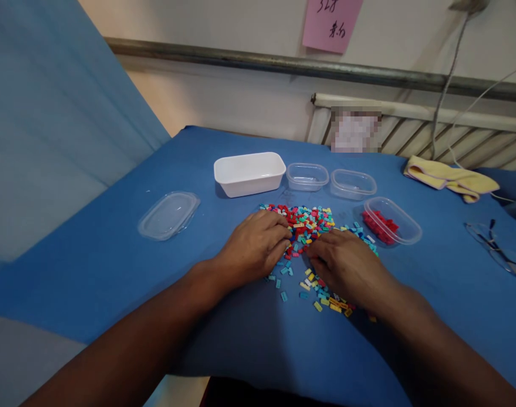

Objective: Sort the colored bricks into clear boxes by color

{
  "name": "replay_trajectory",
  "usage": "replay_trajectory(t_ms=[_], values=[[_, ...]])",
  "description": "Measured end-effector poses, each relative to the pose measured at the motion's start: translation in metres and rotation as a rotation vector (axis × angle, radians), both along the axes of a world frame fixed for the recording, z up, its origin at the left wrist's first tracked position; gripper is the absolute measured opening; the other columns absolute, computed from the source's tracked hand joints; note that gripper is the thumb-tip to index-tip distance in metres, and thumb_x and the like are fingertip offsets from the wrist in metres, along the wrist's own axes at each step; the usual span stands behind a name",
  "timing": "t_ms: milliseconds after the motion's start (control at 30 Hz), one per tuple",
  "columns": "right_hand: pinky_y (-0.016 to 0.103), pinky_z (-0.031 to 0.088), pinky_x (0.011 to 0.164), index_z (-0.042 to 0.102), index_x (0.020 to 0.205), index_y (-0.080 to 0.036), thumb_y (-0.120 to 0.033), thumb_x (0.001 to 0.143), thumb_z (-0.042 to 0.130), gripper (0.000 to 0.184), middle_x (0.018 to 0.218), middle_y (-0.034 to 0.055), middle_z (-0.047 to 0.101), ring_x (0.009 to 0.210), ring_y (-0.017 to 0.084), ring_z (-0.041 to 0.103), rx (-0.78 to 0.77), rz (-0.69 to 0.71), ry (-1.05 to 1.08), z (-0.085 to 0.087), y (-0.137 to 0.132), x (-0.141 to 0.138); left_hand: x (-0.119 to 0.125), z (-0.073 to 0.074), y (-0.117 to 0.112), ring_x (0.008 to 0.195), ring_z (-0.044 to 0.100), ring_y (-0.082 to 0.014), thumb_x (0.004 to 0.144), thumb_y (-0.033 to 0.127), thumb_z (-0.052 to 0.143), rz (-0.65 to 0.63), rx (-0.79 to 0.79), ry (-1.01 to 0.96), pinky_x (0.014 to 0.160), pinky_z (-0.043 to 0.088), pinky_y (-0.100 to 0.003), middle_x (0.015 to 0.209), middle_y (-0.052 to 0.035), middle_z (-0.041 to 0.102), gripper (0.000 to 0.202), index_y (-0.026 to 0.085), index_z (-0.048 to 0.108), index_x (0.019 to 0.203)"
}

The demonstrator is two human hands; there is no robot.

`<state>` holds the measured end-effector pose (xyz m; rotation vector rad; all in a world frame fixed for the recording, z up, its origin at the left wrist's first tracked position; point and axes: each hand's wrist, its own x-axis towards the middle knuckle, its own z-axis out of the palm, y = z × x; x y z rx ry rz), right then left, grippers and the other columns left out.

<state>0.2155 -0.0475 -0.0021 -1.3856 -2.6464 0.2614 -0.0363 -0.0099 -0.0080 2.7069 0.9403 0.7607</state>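
Forearms [156,328] lean over the desk's [113,254] near edge, spread, probably so the middle shows. Toward the left edge a clear lid [168,217] lies flat, seemingly out of the way. Near the far edge stands a white tub [251,185]; the left hand [258,246], loosely curled, touches the left side of the brick pile [300,217], mid-desk. Two clear tubs [307,185] follow. The right hand [348,263] curls over the pile's right side; whether either hand pinches a piece, I cannot tell. Toward the right edge, a third clear tub [412,233] holds red bricks [380,227], likely kept within reach

Single head-worn view, looking forward and down; blue table [217,229] close below, wall [224,22] beyond.
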Motion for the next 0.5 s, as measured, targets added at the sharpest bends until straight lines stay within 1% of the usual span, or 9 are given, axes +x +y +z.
replay_trajectory(t_ms=[67, 133, 200, 267, 333, 400, 500], values=[[0.036, 0.04, 0.083, 0.074, 0.092, -0.022, -0.018, 0.102, 0.065, 0.014, 0.088, 0.0047, 0.074, 0.087, 0.024, 0.066, 0.051, -0.03, 0.039, -0.001, 0.001, -0.001, 0.0, 0.0, 0.0, 0.109, 0.066, -0.0243, 0.107, 0.024, 0.061, -0.001, 0.003, 0.004, 0.099, 0.053, -0.043, 0.118, -0.0089, 0.073, 0.015, 0.018, 0.074, 0.109], [0.036, 0.042, 0.083, 0.075, 0.098, -0.02, -0.019, 0.103, 0.066, 0.01, 0.091, 0.0056, 0.074, 0.089, 0.024, 0.066, 0.097, -0.044, 0.084, -0.003, 0.003, -0.003, 0.0, 0.0, 0.0, 0.11, 0.066, -0.0244, 0.107, 0.024, 0.061, -0.006, 0.003, 0.007, 0.1, 0.053, -0.043, 0.118, -0.0089, 0.073, 0.015, 0.018, 0.074, 0.11], [0.035, 0.044, 0.085, 0.074, 0.101, -0.019, -0.019, 0.105, 0.064, 0.011, 0.093, 0.0064, 0.074, 0.092, 0.024, 0.066, 0.114, 0.004, 0.099, -0.005, 0.005, -0.006, 0.0, 0.0, 0.0, 0.11, 0.066, -0.0243, 0.106, 0.024, 0.061, -0.007, 0.002, 0.011, 0.099, 0.053, -0.043, 0.117, -0.0089, 0.072, 0.014, 0.018, 0.074, 0.109], [0.034, 0.045, 0.087, 0.073, 0.098, -0.018, -0.016, 0.107, 0.061, 0.015, 0.094, 0.0068, 0.073, 0.093, 0.023, 0.065, 0.123, 0.082, 0.085, -0.008, 0.005, -0.009, 0.0, -0.001, 0.0, 0.11, 0.066, -0.0243, 0.106, 0.023, 0.061, -0.006, 0.007, 0.014, 0.099, 0.053, -0.043, 0.118, -0.0092, 0.072, 0.014, 0.018, 0.074, 0.109], [0.034, 0.046, 0.085, 0.071, 0.095, -0.018, -0.013, 0.106, 0.06, 0.016, 0.093, 0.0063, 0.072, 0.09, 0.023, 0.064, 0.15, 0.135, 0.061, -0.009, 0.005, -0.012, 0.0, -0.002, 0.0, 0.11, 0.066, -0.0244, 0.105, 0.022, 0.062, -0.006, 0.013, 0.015, 0.099, 0.053, -0.043, 0.118, -0.0096, 0.072, 0.014, 0.018, 0.074, 0.109], [0.033, 0.045, 0.082, 0.07, 0.093, -0.018, -0.01, 0.104, 0.061, 0.016, 0.091, 0.0056, 0.071, 0.087, 0.022, 0.062, 0.175, 0.152, 0.034, -0.01, 0.005, -0.012, 0.0, -0.002, 0.0, 0.11, 0.066, -0.0245, 0.105, 0.022, 0.062, -0.01, 0.018, 0.011, 0.099, 0.053, -0.043, 0.117, -0.0098, 0.072, 0.014, 0.017, 0.074, 0.109], [0.033, 0.044, 0.079, 0.07, 0.094, -0.019, -0.01, 0.102, 0.063, 0.014, 0.089, 0.0048, 0.069, 0.083, 0.021, 0.061, 0.164, 0.14, 0.006, -0.009, 0.004, -0.012, 0.0, -0.003, 0.0, 0.111, 0.066, -0.0248, 0.105, 0.023, 0.062, -0.012, 0.019, 0.003, 0.1, 0.053, -0.043, 0.117, -0.0099, 0.072, 0.014, 0.017, 0.074, 0.109]])
